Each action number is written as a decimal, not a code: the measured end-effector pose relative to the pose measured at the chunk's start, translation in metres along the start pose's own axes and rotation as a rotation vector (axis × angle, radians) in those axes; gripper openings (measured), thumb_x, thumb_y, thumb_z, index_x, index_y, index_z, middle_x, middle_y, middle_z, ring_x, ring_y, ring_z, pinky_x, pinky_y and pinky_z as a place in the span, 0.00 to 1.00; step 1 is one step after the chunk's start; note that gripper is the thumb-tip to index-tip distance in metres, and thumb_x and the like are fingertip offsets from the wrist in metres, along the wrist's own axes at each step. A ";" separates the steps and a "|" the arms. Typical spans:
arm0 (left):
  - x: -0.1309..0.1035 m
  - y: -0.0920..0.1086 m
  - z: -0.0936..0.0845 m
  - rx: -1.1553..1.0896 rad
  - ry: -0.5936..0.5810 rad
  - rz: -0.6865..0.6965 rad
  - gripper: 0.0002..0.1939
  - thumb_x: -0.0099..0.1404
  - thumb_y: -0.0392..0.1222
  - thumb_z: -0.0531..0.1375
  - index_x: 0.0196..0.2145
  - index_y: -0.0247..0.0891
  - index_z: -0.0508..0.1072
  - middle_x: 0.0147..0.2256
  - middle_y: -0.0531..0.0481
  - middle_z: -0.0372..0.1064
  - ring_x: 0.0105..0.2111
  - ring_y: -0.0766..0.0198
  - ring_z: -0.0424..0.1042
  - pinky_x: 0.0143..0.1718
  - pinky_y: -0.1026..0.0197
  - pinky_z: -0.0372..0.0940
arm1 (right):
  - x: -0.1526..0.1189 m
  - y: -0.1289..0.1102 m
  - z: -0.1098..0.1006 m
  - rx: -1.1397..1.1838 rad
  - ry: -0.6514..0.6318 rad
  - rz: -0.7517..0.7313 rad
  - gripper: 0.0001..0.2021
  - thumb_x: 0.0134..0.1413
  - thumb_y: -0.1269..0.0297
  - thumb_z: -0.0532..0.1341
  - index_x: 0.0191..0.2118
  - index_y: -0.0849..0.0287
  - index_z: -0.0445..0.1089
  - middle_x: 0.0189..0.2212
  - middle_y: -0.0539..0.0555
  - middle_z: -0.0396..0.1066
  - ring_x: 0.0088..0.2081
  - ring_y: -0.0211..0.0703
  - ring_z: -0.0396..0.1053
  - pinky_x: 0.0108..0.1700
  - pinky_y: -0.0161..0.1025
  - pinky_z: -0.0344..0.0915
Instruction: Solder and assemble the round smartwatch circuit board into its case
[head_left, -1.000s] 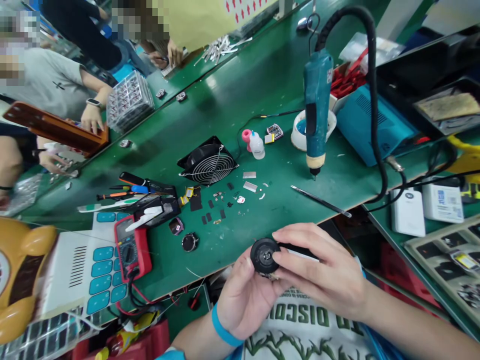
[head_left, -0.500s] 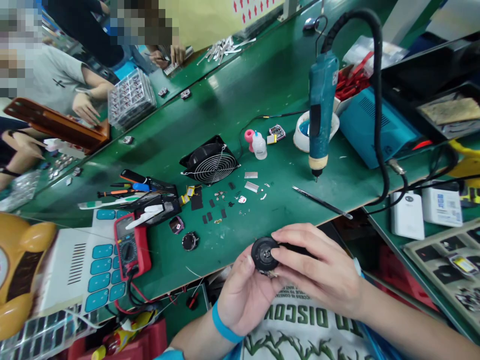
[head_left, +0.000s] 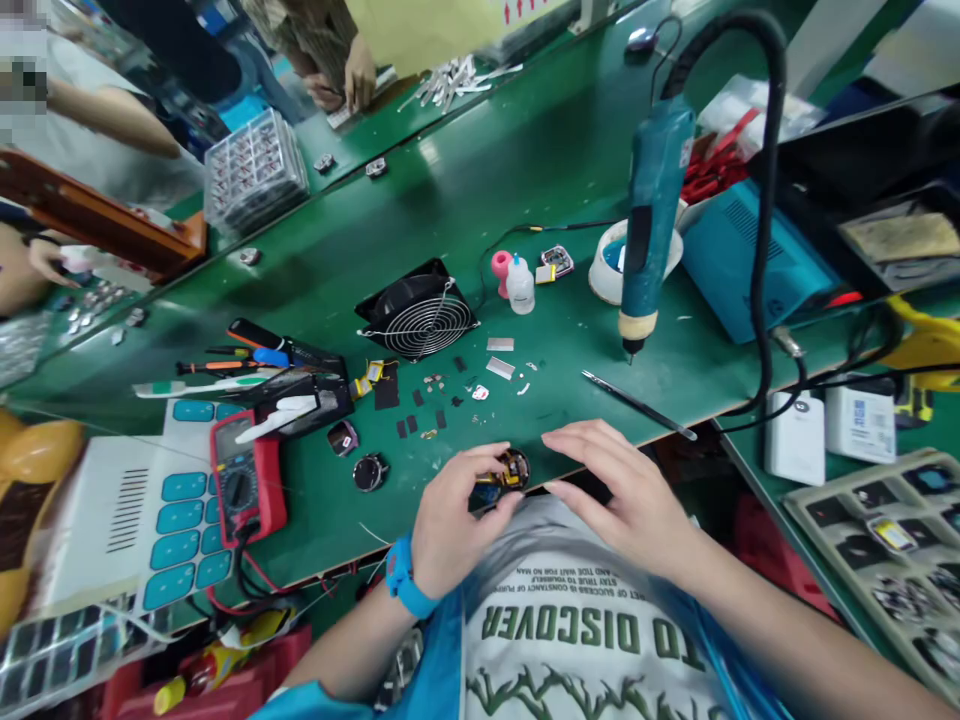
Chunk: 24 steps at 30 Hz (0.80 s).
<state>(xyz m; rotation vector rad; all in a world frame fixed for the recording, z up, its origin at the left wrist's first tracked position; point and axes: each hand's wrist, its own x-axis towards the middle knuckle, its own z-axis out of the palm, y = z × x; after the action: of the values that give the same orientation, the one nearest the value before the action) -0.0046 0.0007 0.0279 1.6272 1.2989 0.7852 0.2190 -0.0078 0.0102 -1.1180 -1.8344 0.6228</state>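
Between the thumb and fingers of my left hand (head_left: 459,515) is a small round device (head_left: 513,470), its inner parts showing yellow and black, at the front edge of the green table. My right hand (head_left: 626,490) hovers just to the right of it, thumb and fingers apart, with nothing in it. Small dark pads, metal plates (head_left: 500,368) and tiny parts lie beyond my hands. A round black watch-like piece (head_left: 370,472) rests to the left, near a squarish one (head_left: 343,437). Tweezers (head_left: 639,404) lie beyond my right hand.
An electric screwdriver (head_left: 651,215) hangs at the right. A fan (head_left: 420,312) and a small bottle (head_left: 520,285) stand mid-table. Left are a tool holder (head_left: 319,395) and a red multimeter (head_left: 246,480). Other people's hands work across the table.
My left hand has brought the device down to the table edge, and its inner side now shows instead of the black face. My right hand has let go and moved off it.
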 end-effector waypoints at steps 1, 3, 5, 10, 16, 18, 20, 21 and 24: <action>0.003 -0.005 -0.003 0.152 -0.031 0.085 0.09 0.64 0.36 0.69 0.42 0.41 0.78 0.51 0.42 0.79 0.51 0.52 0.77 0.56 0.49 0.70 | -0.002 0.004 0.003 -0.019 -0.016 -0.012 0.14 0.67 0.64 0.64 0.55 0.58 0.71 0.45 0.59 0.78 0.47 0.49 0.76 0.48 0.48 0.78; 0.008 -0.013 -0.006 0.313 -0.121 0.211 0.10 0.67 0.36 0.66 0.46 0.42 0.78 0.52 0.41 0.79 0.52 0.50 0.76 0.56 0.46 0.70 | -0.005 0.010 0.009 -0.062 -0.057 -0.041 0.12 0.67 0.64 0.64 0.53 0.58 0.72 0.47 0.60 0.78 0.48 0.50 0.75 0.49 0.51 0.78; 0.011 -0.020 -0.006 0.362 -0.192 0.259 0.12 0.69 0.37 0.63 0.50 0.41 0.77 0.52 0.41 0.78 0.52 0.50 0.75 0.56 0.45 0.71 | -0.007 0.012 0.014 -0.108 -0.095 -0.070 0.10 0.66 0.64 0.64 0.50 0.58 0.74 0.48 0.60 0.78 0.50 0.52 0.73 0.50 0.53 0.78; 0.011 -0.027 -0.004 0.353 -0.238 0.313 0.18 0.71 0.38 0.62 0.58 0.42 0.73 0.56 0.40 0.76 0.58 0.49 0.72 0.60 0.42 0.69 | -0.006 0.011 0.026 -0.218 -0.141 -0.147 0.09 0.66 0.63 0.64 0.49 0.60 0.75 0.48 0.62 0.77 0.56 0.58 0.69 0.51 0.57 0.78; 0.003 -0.029 -0.019 0.344 -0.067 0.253 0.24 0.70 0.43 0.66 0.61 0.42 0.69 0.61 0.38 0.70 0.62 0.48 0.69 0.63 0.42 0.66 | -0.006 0.016 0.034 -0.291 -0.166 -0.162 0.08 0.67 0.65 0.62 0.47 0.57 0.77 0.48 0.61 0.78 0.56 0.58 0.71 0.52 0.58 0.75; 0.001 -0.029 -0.023 0.420 0.049 0.189 0.20 0.71 0.43 0.65 0.58 0.40 0.70 0.55 0.40 0.74 0.56 0.50 0.72 0.59 0.44 0.68 | -0.006 0.017 0.035 -0.294 -0.165 -0.161 0.07 0.67 0.65 0.63 0.47 0.58 0.77 0.47 0.61 0.79 0.56 0.58 0.71 0.51 0.57 0.74; 0.000 -0.029 -0.021 0.483 0.106 0.127 0.14 0.72 0.42 0.63 0.54 0.39 0.72 0.46 0.45 0.77 0.49 0.53 0.73 0.52 0.48 0.69 | -0.006 0.017 0.035 -0.298 -0.171 -0.160 0.06 0.67 0.65 0.63 0.46 0.58 0.76 0.47 0.60 0.79 0.56 0.58 0.71 0.51 0.56 0.74; -0.001 -0.029 -0.019 0.500 0.112 0.108 0.12 0.72 0.42 0.63 0.52 0.39 0.73 0.43 0.46 0.77 0.46 0.53 0.73 0.50 0.49 0.68 | -0.007 0.017 0.035 -0.300 -0.172 -0.162 0.06 0.66 0.65 0.64 0.45 0.59 0.76 0.47 0.60 0.79 0.56 0.58 0.71 0.51 0.56 0.74; -0.002 -0.027 -0.008 0.515 0.127 0.088 0.11 0.73 0.41 0.62 0.51 0.40 0.74 0.41 0.48 0.77 0.46 0.54 0.72 0.48 0.51 0.65 | -0.008 0.018 0.036 -0.302 -0.170 -0.153 0.06 0.66 0.65 0.65 0.46 0.58 0.76 0.46 0.60 0.79 0.55 0.58 0.72 0.51 0.55 0.73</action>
<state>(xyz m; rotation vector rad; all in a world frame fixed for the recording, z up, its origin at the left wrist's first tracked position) -0.0228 0.0026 0.0062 2.0753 1.6230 0.6450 0.1975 -0.0059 -0.0241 -1.1310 -2.1913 0.3681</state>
